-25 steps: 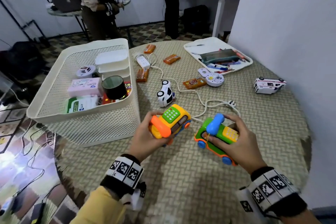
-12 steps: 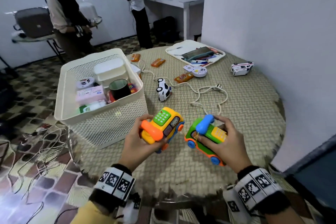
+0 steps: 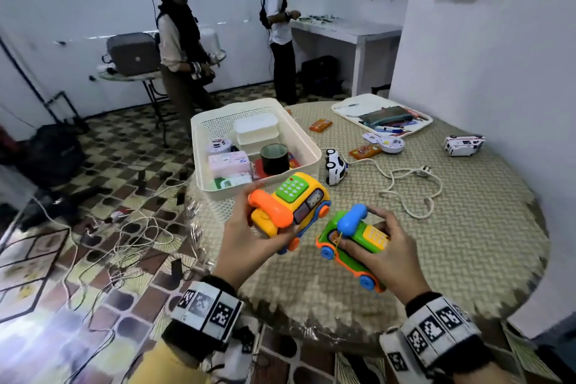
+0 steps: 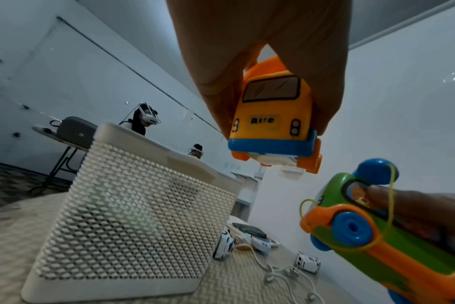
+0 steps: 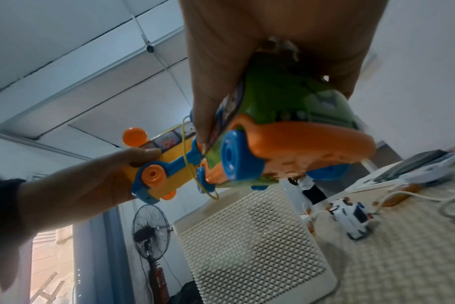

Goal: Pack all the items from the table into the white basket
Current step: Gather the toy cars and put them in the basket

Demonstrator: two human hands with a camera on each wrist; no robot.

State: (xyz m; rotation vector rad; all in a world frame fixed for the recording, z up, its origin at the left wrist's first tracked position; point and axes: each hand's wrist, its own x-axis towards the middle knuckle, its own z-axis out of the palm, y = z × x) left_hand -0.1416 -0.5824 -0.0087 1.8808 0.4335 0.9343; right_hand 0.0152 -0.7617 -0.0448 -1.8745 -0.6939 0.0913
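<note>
My left hand [image 3: 249, 237] grips a yellow toy phone car [image 3: 291, 201] with an orange handset, lifted off the table just in front of the white basket [image 3: 304, 140]. My right hand [image 3: 385, 251] grips a green toy phone car [image 3: 352, 241] with a blue handset, held in the air beside the yellow one. In the left wrist view my fingers wrap the yellow car [image 4: 271, 115] above the basket's mesh wall [image 4: 133, 214], with the green car [image 4: 356, 222] at lower right. The right wrist view shows the green car [image 5: 286, 133] from beneath and the yellow car [image 5: 164, 162] left of it.
The basket holds white lidded boxes [image 3: 257, 131], a dark tin [image 3: 275, 157] and a pink pack [image 3: 229, 162]. On the round woven table [image 3: 467, 243] lie a white toy car [image 3: 336, 165], a white cable [image 3: 405, 184], an ambulance [image 3: 463, 144], orange packets [image 3: 364, 151] and a stationery tray [image 3: 381, 117]. Two people stand behind.
Both hands have lifted the toy phone cars off the table and carried them towards the basket. The yellow car now hangs at the basket's near corner.
</note>
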